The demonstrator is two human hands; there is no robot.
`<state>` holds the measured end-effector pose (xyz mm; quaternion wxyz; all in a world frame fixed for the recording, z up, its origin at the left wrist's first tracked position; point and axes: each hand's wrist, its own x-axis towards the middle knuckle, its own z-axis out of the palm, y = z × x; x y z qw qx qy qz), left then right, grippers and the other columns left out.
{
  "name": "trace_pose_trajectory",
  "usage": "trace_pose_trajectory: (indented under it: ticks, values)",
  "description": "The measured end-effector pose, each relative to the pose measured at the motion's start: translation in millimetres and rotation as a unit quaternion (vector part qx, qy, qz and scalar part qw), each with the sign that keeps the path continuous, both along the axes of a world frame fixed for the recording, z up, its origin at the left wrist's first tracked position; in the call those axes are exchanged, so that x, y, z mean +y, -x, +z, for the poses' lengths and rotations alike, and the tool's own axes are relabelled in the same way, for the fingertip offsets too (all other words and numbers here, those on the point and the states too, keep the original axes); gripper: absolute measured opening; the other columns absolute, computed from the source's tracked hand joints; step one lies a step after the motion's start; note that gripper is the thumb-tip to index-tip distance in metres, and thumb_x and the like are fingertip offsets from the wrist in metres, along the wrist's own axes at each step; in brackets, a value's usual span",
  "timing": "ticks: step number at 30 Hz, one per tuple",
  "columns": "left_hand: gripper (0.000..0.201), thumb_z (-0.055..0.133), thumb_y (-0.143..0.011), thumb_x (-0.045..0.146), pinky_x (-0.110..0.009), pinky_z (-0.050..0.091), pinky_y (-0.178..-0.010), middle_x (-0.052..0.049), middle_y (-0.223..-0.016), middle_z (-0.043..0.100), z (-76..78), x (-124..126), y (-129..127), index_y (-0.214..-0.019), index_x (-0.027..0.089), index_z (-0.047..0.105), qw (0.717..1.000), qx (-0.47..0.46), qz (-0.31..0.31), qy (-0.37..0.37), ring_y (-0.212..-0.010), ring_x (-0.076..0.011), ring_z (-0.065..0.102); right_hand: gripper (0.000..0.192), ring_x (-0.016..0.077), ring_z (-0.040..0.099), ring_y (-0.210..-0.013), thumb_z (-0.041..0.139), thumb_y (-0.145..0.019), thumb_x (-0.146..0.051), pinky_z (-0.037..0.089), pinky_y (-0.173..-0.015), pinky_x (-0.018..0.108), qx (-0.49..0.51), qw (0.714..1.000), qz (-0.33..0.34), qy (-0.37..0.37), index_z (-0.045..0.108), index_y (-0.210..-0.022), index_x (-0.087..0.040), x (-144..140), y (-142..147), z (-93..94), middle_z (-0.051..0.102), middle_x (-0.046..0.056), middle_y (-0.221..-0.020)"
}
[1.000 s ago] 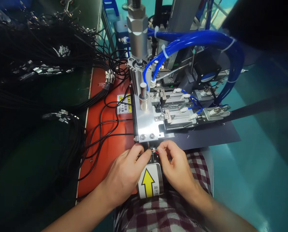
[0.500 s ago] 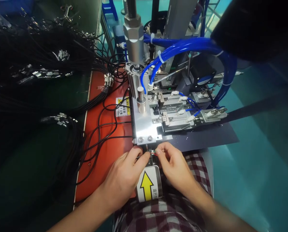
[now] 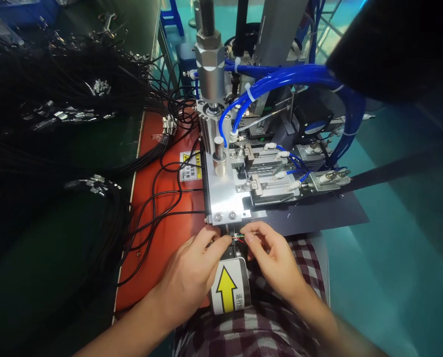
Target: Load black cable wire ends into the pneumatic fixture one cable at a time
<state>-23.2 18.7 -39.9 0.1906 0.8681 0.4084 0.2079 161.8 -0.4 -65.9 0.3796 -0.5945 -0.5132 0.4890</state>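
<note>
Thin coloured wires (image 3: 240,237) lie between the left hand (image 3: 195,263) and right hand (image 3: 272,253).

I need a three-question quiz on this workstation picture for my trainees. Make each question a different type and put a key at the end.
1. True or false: The yellow arrow points toward the metal plate with two screws at its near edge.
2. Multiple choice: What runs between the fingertips of the left hand and the right hand?
A) a screwdriver
B) thin coloured wires
C) a strip of tape
3. Fill the gap: The thick bundle of tubes arching over the machine is ____ in colour.

Key: 1. True. 2. B. 3. Blue.
</note>
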Motion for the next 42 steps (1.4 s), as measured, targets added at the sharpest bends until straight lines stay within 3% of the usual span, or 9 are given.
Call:
trace_pose_trajectory:
  ticks: [6,12,18,23,27,30,34,42]
  values:
    - [0.027,0.045,-0.088,0.007,-0.03,0.054,-0.066,-0.008,-0.09,0.056,-0.7,-1,0,-0.111,0.013,0.059,1.0,-0.002,-0.002,0.01,-0.076,-0.0189,0.06,0.015,0.0182,0.059,-0.08,0.052,-0.09,-0.015,0.047,-0.072,0.032,-0.129,0.976,0.043,-0.17,0.059,-0.102,-0.021,0,-4,8.3,0.062,0.004,-0.089]
    - [0.025,0.044,-0.091,0.012,-0.032,0.055,-0.067,-0.008,-0.092,0.057,-1.2,-1,1,-0.111,0.014,0.059,1.0,-0.003,-0.001,0.023,-0.077,-0.0193,0.061,0.012,0.0195,0.059,-0.078,0.051,-0.09,-0.012,0.047,-0.071,0.035,-0.219,0.942,0.102,-0.233,0.059,-0.095,-0.02,5,-10,8.9,0.064,0.006,-0.086]
    - [0.024,0.041,-0.094,0.016,-0.031,0.055,-0.068,-0.008,-0.093,0.057,0.3,-2,0,-0.11,0.015,0.058,0.999,-0.001,-0.002,0.033,-0.078,-0.019,0.061,0.011,0.0189,0.059,-0.077,0.051,-0.09,-0.014,0.047,-0.07,0.032,-0.167,0.965,0.068,-0.188,0.06,-0.09,-0.02,4,-8,12.6,0.063,0.006,-0.084]
    - [0.023,0.04,-0.094,0.015,-0.03,0.055,-0.068,-0.008,-0.091,0.057,0.6,-1,-1,-0.109,0.016,0.058,0.999,0.005,-0.002,0.034,-0.078,-0.0186,0.061,0.012,0.016,0.055,-0.063,0.053,-0.088,-0.024,0.043,-0.053,0.027,-0.105,0.991,-0.004,-0.079,0.062,-0.081,-0.02,4,-6,17.1,0.061,0.003,-0.075]
    - [0.025,0.042,-0.092,0.013,-0.031,0.055,-0.07,-0.008,-0.093,0.056,-1.4,-2,1,-0.112,0.015,0.057,0.999,0.012,-0.003,0.04,-0.08,-0.0191,0.06,0.016,0.0125,0.046,-0.053,0.056,-0.085,-0.031,0.038,-0.048,0.024,-0.027,0.999,-0.011,0.028,0.061,-0.076,-0.018,7,-3,18.4,0.054,-0.001,-0.063]
    - [0.028,0.043,-0.09,0.01,-0.031,0.055,-0.067,-0.008,-0.094,0.056,-3.0,-3,2,-0.115,0.014,0.056,0.999,0.019,-0.007,0.032,-0.078,-0.0194,0.06,0.017,0.0108,0.041,-0.049,0.058,-0.083,-0.032,0.035,-0.045,0.024,-0.003,0.998,-0.009,0.065,0.061,-0.076,-0.018,9,-1,19.2,0.048,-0.004,-0.058]
    - [0.028,0.043,-0.09,0.009,-0.031,0.055,-0.065,-0.008,-0.091,0.056,-2.9,-3,1,-0.113,0.014,0.057,0.999,0.024,-0.005,0.025,-0.075,-0.019,0.059,0.014,0.0107,0.041,-0.05,0.058,-0.083,-0.029,0.034,-0.047,0.024,-0.018,0.998,0.006,0.064,0.06,-0.075,-0.018,10,-1,21.3,0.047,-0.004,-0.058]
    - [0.025,0.041,-0.091,0.01,-0.028,0.054,-0.059,-0.008,-0.087,0.056,3.9,-1,-1,-0.107,0.012,0.06,1.0,0.027,-0.007,0.001,-0.069,-0.0178,0.058,0.014,0.0141,0.049,-0.062,0.051,-0.089,-0.023,0.041,-0.058,0.027,-0.088,0.994,0.036,-0.053,0.055,-0.077,-0.019,6,1,19.1,0.054,0.0,-0.072]
